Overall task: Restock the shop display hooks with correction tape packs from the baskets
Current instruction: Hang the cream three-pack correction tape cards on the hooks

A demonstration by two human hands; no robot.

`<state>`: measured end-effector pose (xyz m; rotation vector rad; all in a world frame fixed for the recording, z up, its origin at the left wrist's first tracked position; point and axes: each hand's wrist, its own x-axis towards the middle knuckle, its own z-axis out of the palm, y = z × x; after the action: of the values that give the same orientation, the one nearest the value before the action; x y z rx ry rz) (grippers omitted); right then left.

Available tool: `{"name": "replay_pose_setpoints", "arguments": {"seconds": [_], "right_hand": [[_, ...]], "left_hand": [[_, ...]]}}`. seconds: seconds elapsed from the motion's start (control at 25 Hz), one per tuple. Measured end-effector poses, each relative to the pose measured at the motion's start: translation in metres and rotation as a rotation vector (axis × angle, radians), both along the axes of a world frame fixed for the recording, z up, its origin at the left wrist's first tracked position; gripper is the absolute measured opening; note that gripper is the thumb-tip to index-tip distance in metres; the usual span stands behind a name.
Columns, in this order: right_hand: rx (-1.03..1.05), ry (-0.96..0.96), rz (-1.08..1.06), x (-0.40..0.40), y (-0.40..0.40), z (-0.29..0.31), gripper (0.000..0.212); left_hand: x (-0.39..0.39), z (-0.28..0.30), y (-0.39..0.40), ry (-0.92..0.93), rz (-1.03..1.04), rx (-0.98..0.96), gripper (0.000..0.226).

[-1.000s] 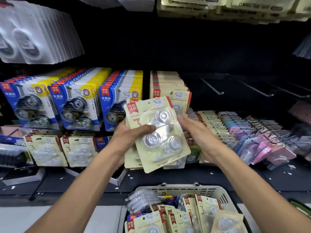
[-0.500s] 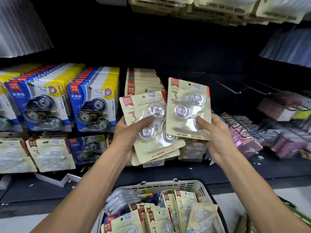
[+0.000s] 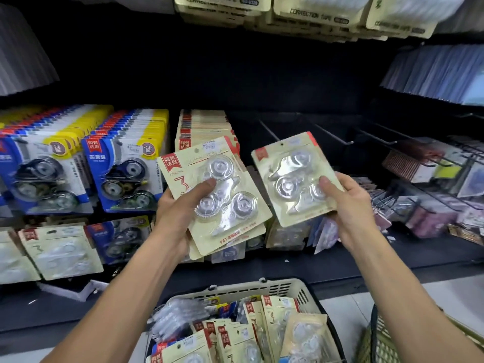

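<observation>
Stock in hand: left hand (image 3: 180,213) grips a small fanned stack of beige correction tape packs (image 3: 217,195), thumb pressed across the top blister; right hand (image 3: 351,205) pinches a single beige pack (image 3: 296,179) at its right edge, thumb on the front, card tilted, hang hole uppermost.

Location: single pack sits in front of and below the bare display hook (image 3: 272,134), just right of the filled beige row (image 3: 204,127). Further empty hooks (image 3: 332,134) stand to the right.

Reserve: basket (image 3: 275,289) below, between the forearms, carries more beige packs.

Handling note, as judgement: step in hand is hanging the single pack. Square the card to the hook, bring the small hole near its top edge level with the upturned tip, then slide straight back. Grip low on the card keeps the hole visible. Stiff card and slick blister may twist in a one-edge pinch; a skewed approach risks tearing the hole. Left stack stays clear until the next feed.
</observation>
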<state>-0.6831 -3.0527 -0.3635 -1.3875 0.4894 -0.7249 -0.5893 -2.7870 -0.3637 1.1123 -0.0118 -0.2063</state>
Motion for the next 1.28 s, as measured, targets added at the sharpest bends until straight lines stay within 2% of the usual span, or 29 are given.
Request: {"name": "replay_pose_setpoints", "arguments": {"seconds": [0.2, 0.32, 0.48, 0.52, 0.64, 0.72, 0.76, 0.84, 0.96, 1.08, 1.16, 1.28], "right_hand": [[0.053, 0.033, -0.059, 0.005, 0.008, 0.001, 0.022], [0.059, 0.030, -0.132, 0.008, 0.010, 0.000, 0.034], [-0.264, 0.239, -0.309, 0.015, 0.011, -0.008, 0.048], [-0.276, 0.254, -0.300, 0.018, 0.009, -0.011, 0.046], [-0.001, 0.183, -0.089, 0.024, 0.005, -0.015, 0.026], [0.147, 0.188, 0.106, 0.025, 0.003, -0.015, 0.042], [0.158, 0.193, 0.172, 0.024, 0.003, -0.016, 0.051], [0.038, 0.248, 0.215, 0.023, 0.009, -0.015, 0.054], [-0.190, 0.269, 0.298, 0.016, 0.031, -0.006, 0.029], [-0.300, 0.237, 0.504, 0.013, 0.060, 0.001, 0.043], [-0.295, 0.215, 0.513, 0.015, 0.067, -0.001, 0.051], [-0.092, 0.125, 0.435, 0.015, 0.061, -0.003, 0.050]], "left_hand": [[-0.002, -0.002, -0.002, -0.011, -0.014, 0.034, 0.035], [-0.002, -0.003, -0.004, -0.012, -0.009, 0.034, 0.035], [-0.003, -0.003, -0.006, -0.011, -0.018, 0.040, 0.035], [-0.004, -0.003, -0.006, -0.012, -0.023, 0.040, 0.036], [-0.003, -0.003, -0.006, -0.008, -0.031, 0.038, 0.038], [-0.003, -0.003, -0.007, -0.002, -0.035, 0.037, 0.041], [-0.003, -0.004, -0.008, 0.003, -0.036, 0.034, 0.042], [-0.003, -0.004, -0.009, 0.009, -0.034, 0.034, 0.044], [-0.004, -0.006, -0.014, 0.009, -0.036, 0.034, 0.044], [-0.008, -0.006, -0.021, 0.013, -0.032, 0.030, 0.047], [-0.011, -0.005, -0.022, 0.017, -0.057, 0.022, 0.054], [-0.010, -0.003, -0.019, 0.038, -0.103, -0.009, 0.056]]}}
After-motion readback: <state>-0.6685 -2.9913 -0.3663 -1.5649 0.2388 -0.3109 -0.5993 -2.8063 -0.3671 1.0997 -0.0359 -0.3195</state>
